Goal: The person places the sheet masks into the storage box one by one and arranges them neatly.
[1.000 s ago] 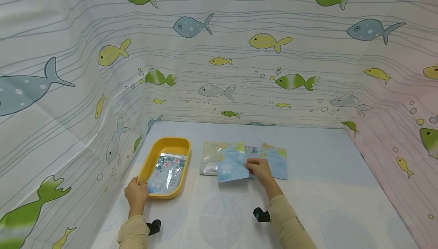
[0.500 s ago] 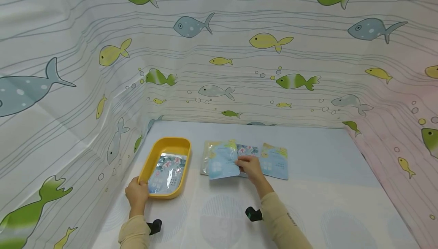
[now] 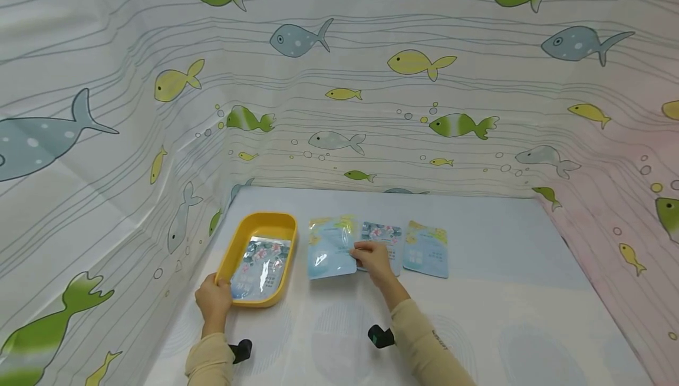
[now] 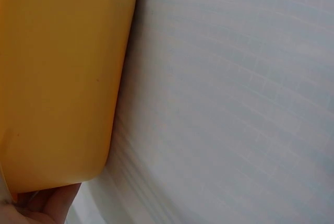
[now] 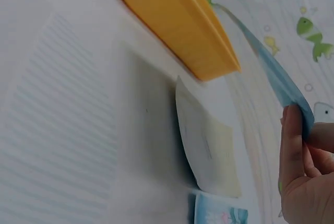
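My left hand (image 3: pixel 214 299) grips the near left corner of a yellow plastic tray (image 3: pixel 293 221). Inside the tray lies a floral sachet (image 3: pixel 260 268) with a shiny surface. In the head view my right hand (image 3: pixel 373 262) pinches a light blue sachet (image 3: pixel 330 250) with a yellow top by its right edge. The right wrist view shows that blue sachet (image 5: pixel 282 78) raised off the table, above a pale silver sachet (image 5: pixel 206 135). From the head camera the held sachet hides the silver one. A second floral sachet (image 3: pixel 383 233) lies partly behind my right hand.
Another light blue sachet (image 3: pixel 426 250) lies flat at the right end of the row. The white patterned table (image 3: pixel 493 238) is bordered by fish-printed sheets (image 3: pixel 345 121) at the back and both sides. Black wrist camera mounts (image 3: pixel 380 336) stick out beside the sleeves.
My right hand has carried the blue sachet left toward the tray, over the silver sachet. More of the second floral sachet has come into sight. My left hand stays on the tray.
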The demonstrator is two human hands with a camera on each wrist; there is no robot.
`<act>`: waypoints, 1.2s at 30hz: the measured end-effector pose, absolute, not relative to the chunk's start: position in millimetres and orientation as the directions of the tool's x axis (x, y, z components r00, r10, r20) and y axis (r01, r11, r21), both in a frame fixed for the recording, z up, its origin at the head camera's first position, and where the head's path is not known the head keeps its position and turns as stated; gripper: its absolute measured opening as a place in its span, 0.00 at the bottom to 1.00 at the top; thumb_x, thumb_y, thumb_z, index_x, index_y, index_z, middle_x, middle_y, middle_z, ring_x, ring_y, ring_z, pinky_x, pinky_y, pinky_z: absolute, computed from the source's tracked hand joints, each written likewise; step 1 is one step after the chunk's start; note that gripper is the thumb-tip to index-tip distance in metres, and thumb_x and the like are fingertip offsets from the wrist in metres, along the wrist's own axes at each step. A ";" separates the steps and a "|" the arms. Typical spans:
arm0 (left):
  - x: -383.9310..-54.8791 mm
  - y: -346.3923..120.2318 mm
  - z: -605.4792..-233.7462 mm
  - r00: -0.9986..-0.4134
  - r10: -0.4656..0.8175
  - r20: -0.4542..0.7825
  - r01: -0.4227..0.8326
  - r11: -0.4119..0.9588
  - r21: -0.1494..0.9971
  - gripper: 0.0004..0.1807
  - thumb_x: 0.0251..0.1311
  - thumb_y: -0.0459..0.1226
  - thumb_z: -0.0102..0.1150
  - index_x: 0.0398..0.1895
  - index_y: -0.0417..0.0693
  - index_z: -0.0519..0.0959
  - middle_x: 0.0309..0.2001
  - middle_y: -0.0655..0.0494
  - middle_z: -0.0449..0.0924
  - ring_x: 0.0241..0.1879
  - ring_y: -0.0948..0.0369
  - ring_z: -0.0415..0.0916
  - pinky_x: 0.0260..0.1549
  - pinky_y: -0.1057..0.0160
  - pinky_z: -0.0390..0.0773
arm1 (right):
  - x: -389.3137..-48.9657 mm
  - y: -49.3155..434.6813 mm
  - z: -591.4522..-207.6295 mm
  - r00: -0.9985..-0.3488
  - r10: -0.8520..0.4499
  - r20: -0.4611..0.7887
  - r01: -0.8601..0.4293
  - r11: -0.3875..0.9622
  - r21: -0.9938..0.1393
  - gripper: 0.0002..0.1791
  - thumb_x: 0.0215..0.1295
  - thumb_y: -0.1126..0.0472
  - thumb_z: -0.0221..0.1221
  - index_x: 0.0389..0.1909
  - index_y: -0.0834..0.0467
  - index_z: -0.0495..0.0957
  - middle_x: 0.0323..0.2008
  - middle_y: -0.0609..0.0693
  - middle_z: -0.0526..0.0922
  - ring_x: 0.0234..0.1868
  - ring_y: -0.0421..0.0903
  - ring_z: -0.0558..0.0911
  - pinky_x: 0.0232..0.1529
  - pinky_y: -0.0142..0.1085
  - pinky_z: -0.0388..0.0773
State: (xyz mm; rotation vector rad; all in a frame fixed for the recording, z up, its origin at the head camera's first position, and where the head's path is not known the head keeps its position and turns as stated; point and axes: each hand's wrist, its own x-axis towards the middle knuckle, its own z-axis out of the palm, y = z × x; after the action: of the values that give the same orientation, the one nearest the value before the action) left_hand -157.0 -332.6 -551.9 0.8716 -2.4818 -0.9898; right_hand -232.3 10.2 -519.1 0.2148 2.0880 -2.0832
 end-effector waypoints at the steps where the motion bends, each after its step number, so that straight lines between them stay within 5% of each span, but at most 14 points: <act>1: -156.7 -332.8 -551.6 -0.758 -0.648 0.074 -0.421 0.572 0.704 0.18 0.61 0.27 0.39 0.50 0.22 0.69 0.45 0.24 0.73 0.47 0.32 0.70 0.48 0.39 0.68 | -231.7 5.4 -519.4 -0.972 -0.028 -0.231 0.231 0.002 -0.973 0.15 0.55 0.70 0.62 0.44 0.72 0.79 0.32 0.57 0.84 0.25 0.39 0.79 0.28 0.30 0.78; 13: -155.8 -333.0 -554.6 -0.748 -0.660 0.073 -0.435 0.570 0.697 0.18 0.62 0.28 0.39 0.51 0.22 0.69 0.45 0.24 0.73 0.47 0.33 0.70 0.49 0.40 0.69 | -215.4 -52.8 -515.6 -0.981 -0.112 -0.160 0.168 -0.065 -0.984 0.13 0.54 0.73 0.61 0.40 0.74 0.78 0.30 0.62 0.84 0.25 0.40 0.81 0.28 0.34 0.80; 36: -156.7 -331.8 -552.9 -0.744 -0.658 0.115 -0.414 0.589 0.694 0.17 0.61 0.27 0.41 0.48 0.23 0.71 0.44 0.25 0.74 0.45 0.31 0.68 0.50 0.38 0.64 | -209.6 -131.4 -520.5 -0.975 0.002 -0.224 0.223 -0.104 -0.969 0.09 0.49 0.76 0.61 0.34 0.74 0.79 0.25 0.58 0.83 0.20 0.40 0.78 0.26 0.39 0.81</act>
State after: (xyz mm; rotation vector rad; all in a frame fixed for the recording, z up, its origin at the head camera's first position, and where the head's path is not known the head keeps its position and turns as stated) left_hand -156.7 -331.8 -552.9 0.8669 -2.4600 -0.9406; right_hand -209.6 -131.4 -520.5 0.2531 1.9958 -2.2147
